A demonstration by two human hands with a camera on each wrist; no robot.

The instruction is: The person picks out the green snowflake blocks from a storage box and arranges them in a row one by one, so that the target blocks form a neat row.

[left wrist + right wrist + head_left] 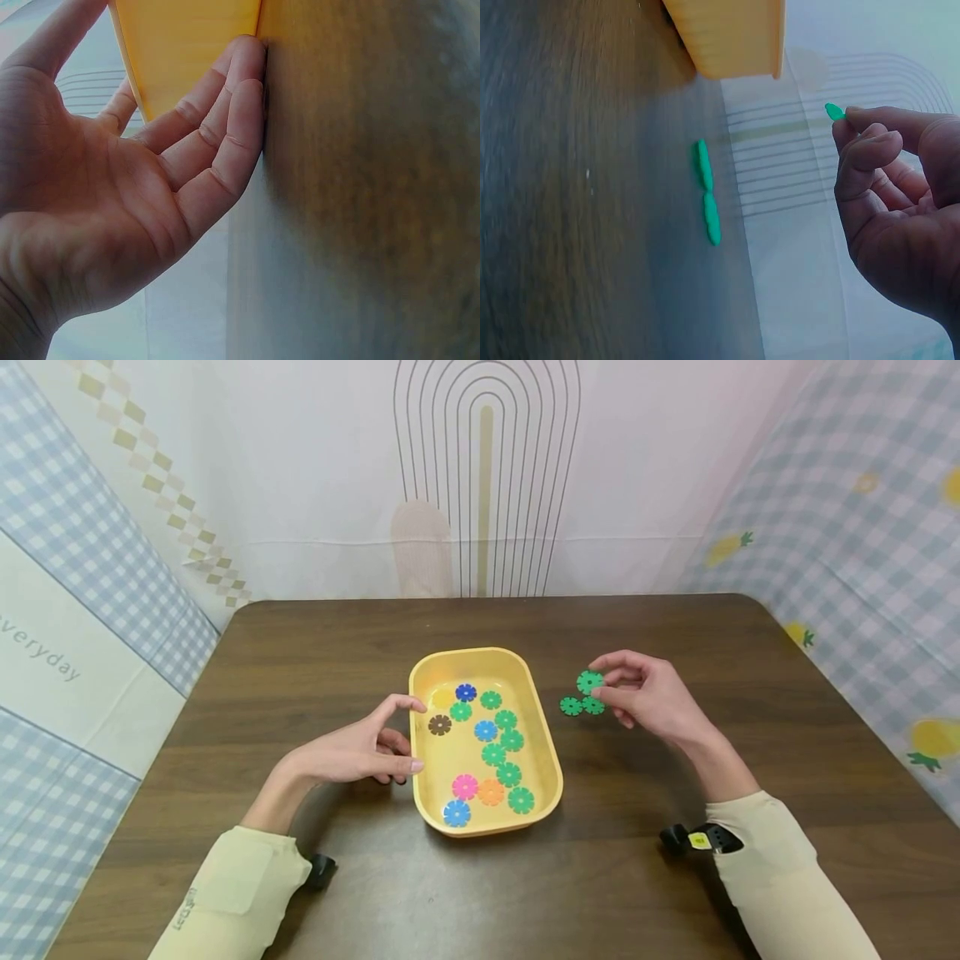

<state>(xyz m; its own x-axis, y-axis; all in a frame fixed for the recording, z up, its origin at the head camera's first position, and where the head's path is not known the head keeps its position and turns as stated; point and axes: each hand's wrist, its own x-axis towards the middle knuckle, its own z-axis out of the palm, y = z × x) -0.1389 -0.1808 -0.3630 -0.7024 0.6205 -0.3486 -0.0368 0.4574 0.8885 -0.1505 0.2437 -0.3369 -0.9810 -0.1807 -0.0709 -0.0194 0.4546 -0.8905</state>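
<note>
My left hand [360, 750] holds the left side of a yellow plastic tray [551, 760], thumb and index finger at the rim. Its other fingers [241, 120] bend low against the tray's outer wall, by the tabletop. To the right of the tray, my right hand [652, 693] pinches a green notched interlocking disc [590, 682] between thumb and fingertips, raised off the table. Below it two more green discs [571, 706] lie side by side on the wood; the right wrist view shows them edge-on. Inside the tray are several discs, mostly green [521, 800].
Among the tray's discs are blue [457, 813], pink [465, 787], orange [491, 792], brown [439, 725] and yellow [443, 697] ones. The tray stands mid-way on a dark wooden table [330, 643]. Patterned cloth [315, 460] hangs behind and along both sides.
</note>
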